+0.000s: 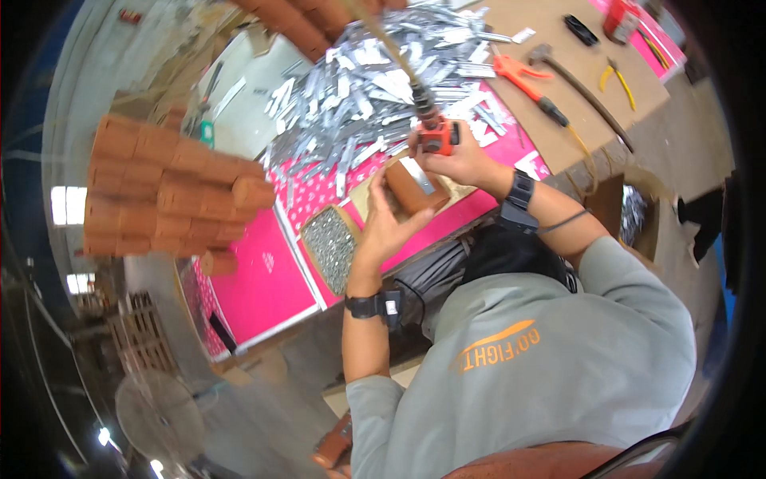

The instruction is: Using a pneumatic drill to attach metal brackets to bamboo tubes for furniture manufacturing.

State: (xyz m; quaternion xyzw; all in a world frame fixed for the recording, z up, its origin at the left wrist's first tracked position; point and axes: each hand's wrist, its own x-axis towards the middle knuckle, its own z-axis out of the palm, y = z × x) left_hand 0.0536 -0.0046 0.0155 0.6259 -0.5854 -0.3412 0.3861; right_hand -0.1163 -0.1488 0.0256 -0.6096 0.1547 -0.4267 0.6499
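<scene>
My left hand (384, 231) is closed around the near left side of a brown, terracotta-coloured block (405, 188), thumb along its front. A flat silver metal strip (418, 176) lies on top of the block. My right hand (464, 162) wraps round a red-and-black power screwdriver (435, 137) just beyond the strip. The screwdriver's tip is hidden by the hand. Under the block is a light wooden board (365, 194). Left of my left hand sits a tray (306, 233) of small grey metal pieces, too small to name.
A large heap of silver metal strips (359, 84) covers the far table. Brown blocks (171, 191) are stacked at the left on the pink table cover (267, 267). At the far right lie a hammer (582, 92), a hot-glue gun (523, 78) and yellow-handled pliers (618, 80).
</scene>
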